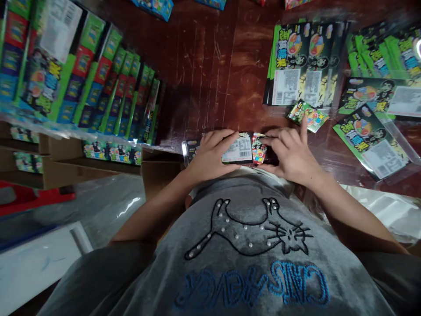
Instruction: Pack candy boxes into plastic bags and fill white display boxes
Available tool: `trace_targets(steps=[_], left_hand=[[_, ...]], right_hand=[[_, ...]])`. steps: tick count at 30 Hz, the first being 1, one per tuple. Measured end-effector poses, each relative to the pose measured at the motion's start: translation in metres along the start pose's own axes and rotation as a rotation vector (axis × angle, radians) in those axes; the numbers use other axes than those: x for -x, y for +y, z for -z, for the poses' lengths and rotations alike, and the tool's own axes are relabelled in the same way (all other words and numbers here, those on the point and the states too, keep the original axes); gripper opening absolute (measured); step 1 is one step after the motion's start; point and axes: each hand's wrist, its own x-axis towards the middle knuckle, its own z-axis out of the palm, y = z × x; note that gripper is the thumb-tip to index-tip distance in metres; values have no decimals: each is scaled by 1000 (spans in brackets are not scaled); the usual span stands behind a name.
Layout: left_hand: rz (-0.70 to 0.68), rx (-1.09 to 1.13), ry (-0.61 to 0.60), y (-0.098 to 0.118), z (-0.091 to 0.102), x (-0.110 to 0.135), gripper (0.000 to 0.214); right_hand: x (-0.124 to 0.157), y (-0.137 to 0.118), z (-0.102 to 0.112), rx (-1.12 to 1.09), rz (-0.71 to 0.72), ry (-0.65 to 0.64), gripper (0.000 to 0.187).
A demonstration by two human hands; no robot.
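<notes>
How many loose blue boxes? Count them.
2, both cut off by the top edge: one blue box left of centre, another box to its right. More may be hidden.

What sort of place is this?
Probably a packing workspace: packs of colourful little boxes crowd the left of the dark red table, printed packets lie on its right, and cardboard cartons sit close by.

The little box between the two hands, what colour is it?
The little box is mostly red with a multicoloured print, seen best in the head view.
</notes>
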Motion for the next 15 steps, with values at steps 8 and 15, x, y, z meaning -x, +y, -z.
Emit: trace_targets(steps=[8, 15], left_hand=[[-37, 1, -38, -1, 2, -16, 91], [-155, -305, -158, 22, 23, -36, 90]], right_hand=[[-12, -2, 2, -113, 95, -84, 80], [-5, 53, 77, 302, -261, -123, 81]])
